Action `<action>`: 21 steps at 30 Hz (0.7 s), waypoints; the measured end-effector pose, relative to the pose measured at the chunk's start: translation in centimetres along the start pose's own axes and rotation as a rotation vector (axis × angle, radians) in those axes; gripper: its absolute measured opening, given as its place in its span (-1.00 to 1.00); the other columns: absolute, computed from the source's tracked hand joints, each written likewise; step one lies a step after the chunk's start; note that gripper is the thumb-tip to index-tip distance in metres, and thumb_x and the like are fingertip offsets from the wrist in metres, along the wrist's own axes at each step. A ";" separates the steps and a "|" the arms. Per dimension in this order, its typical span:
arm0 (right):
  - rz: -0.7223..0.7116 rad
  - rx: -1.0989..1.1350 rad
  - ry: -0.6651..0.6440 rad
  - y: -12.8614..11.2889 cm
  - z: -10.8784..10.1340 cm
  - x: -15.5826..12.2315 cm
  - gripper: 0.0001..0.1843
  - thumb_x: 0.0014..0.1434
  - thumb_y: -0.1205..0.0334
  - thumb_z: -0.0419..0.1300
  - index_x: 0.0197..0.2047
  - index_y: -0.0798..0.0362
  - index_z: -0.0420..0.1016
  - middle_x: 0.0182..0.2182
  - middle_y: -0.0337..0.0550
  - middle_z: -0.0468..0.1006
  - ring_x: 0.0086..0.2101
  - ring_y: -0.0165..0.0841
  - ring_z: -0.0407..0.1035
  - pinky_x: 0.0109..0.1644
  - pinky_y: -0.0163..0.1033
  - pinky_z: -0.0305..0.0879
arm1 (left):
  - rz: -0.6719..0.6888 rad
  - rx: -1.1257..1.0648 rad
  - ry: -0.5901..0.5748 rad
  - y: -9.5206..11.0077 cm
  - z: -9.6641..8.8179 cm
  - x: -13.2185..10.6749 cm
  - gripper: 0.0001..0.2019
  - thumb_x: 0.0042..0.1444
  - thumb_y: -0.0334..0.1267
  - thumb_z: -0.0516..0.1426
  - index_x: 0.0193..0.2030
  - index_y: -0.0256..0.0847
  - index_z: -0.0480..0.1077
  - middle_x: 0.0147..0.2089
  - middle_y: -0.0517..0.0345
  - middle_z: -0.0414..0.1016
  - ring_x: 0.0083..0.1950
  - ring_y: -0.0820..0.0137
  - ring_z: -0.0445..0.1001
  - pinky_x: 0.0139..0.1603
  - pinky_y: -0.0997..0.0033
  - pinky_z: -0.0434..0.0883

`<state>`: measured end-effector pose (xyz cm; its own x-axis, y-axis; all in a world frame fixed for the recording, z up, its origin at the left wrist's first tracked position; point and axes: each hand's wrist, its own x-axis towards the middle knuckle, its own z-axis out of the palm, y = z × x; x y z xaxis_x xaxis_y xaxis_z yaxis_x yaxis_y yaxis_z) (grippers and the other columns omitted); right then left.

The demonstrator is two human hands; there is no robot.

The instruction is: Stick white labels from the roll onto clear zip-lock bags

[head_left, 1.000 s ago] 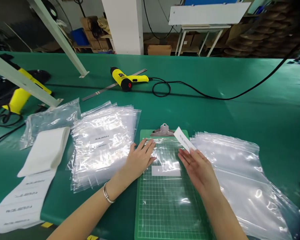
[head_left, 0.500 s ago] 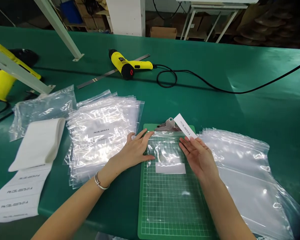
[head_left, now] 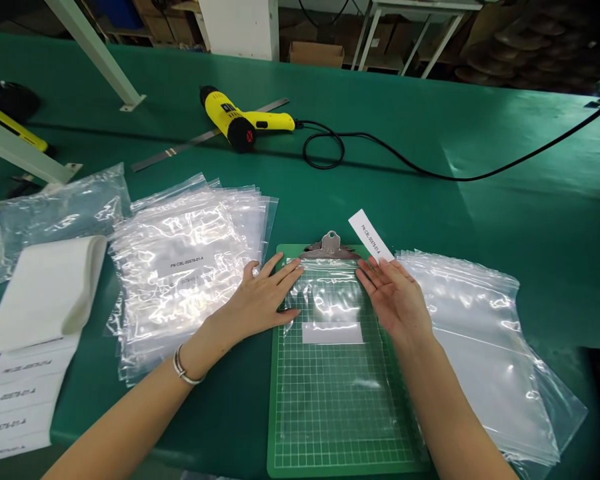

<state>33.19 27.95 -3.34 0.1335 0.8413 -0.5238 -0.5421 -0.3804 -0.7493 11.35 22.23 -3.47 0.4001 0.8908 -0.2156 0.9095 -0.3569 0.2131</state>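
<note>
A clear zip bag (head_left: 330, 380) lies on a green gridded clipboard (head_left: 280, 460), its top under the metal clip (head_left: 330, 245). A white blank patch (head_left: 333, 332) shows on the bag. My left hand (head_left: 260, 303) rests flat on the bag's upper left corner, fingers spread. My right hand (head_left: 397, 300) lies at the bag's upper right edge with fingers stretched out. A white printed label (head_left: 370, 237) sticks out from its fingertips, pointing up and away over the table.
A stack of labelled clear bags (head_left: 185, 260) lies left of the clipboard; another stack of clear bags (head_left: 480, 333) lies right. A label roll (head_left: 40, 293) trails strips at far left. A yellow heat gun (head_left: 235, 120), its black cable (head_left: 405, 167) and a metal ruler (head_left: 180, 147) lie further back.
Both hands slid slightly up the bag toward the clip, the label staying at my right fingertips. The camera view tilted down and shifted a little.
</note>
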 end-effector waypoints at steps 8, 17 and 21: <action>-0.022 -0.058 0.008 0.3 -0.2 0.7 -0.91 -0.04 0.37 0.30 -0.44 0.02 0.47 -0.46 -0.23 0.61 -0.26 -0.32 0.52 -0.05 -0.20 0.45 | 0.012 0.030 -0.105 0.0 -0.1 0.1 -0.01 -0.04 0.23 0.13 0.36 -0.25 -0.24 0.40 -0.06 -0.28 0.37 -0.09 -0.29 0.21 -0.27 -0.13; -0.057 -0.081 -0.013 0.3 -0.3 0.7 -0.93 -0.03 0.37 0.28 -0.43 0.03 0.48 -0.45 -0.24 0.60 -0.25 -0.31 0.51 -0.05 -0.19 0.45 | 0.013 0.107 -0.074 0.3 0.5 0.0 0.00 -0.04 0.25 0.12 0.36 -0.31 -0.24 0.40 -0.06 -0.33 0.37 -0.09 -0.33 0.19 -0.25 -0.10; -0.051 -0.104 -0.012 0.3 -0.3 0.8 -0.92 -0.03 0.35 0.28 -0.42 -0.01 0.48 -0.44 -0.26 0.59 -0.23 -0.30 0.50 -0.04 -0.19 0.44 | 0.030 0.107 -0.054 0.2 0.6 -0.1 0.00 -0.03 0.24 0.12 0.35 -0.35 -0.23 0.40 -0.06 -0.33 0.36 -0.11 -0.33 0.19 -0.25 -0.10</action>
<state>33.35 28.37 -4.05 0.1482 0.8652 -0.4790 -0.4455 -0.3740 -0.8134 11.60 21.91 -4.02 0.4303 0.8637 -0.2622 0.9026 -0.4138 0.1182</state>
